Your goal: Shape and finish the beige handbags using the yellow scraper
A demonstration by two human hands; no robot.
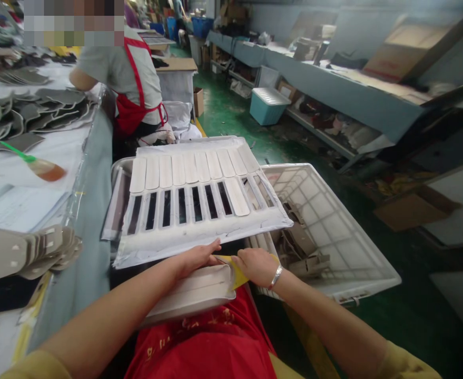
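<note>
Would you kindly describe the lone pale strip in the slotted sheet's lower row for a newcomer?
Find the white slotted sheet lying partly over the white mesh crate. Its lower row is mostly dark open slots; the strip lies toward that row's right end, the only pale piece among them.

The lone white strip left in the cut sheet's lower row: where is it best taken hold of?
Probably its near end, coming from the person's side. The strip lies flat in the sheet, running away from the person, and the empty slot on its left lets a fingertip slip under that edge.
</note>
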